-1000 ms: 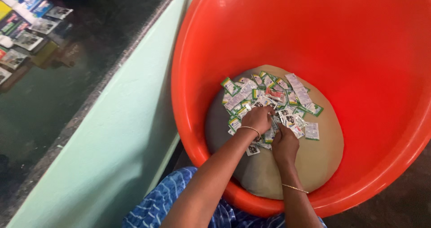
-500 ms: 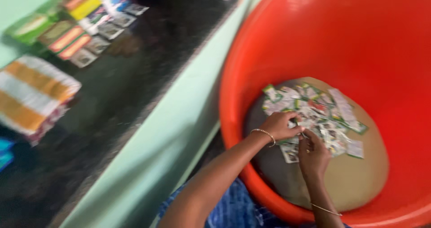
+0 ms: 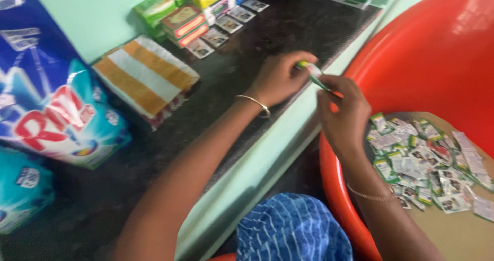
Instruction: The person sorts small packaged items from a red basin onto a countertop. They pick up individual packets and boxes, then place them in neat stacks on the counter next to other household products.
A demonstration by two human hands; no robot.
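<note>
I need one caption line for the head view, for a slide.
Both hands, left hand and right hand, hold a small sachet over the dark counter edge, beside an orange tub holding more sachets.

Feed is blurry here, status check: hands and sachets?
Both hands, left hand and right hand, pinch one sachet above the counter edge. Remaining sachets in orange tub. Nothing obstructing.

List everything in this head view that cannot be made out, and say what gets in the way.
- Small green sachet held between the left hand and right hand: motion blur and the fingers hide its print and how many there are.
- Sachet pile in the orange tub: too small and blurred; the right frame edge cuts it off.
- Blue detergent bag: cut by the left and top edges.
- Boxes by the wall: blurred.
</note>
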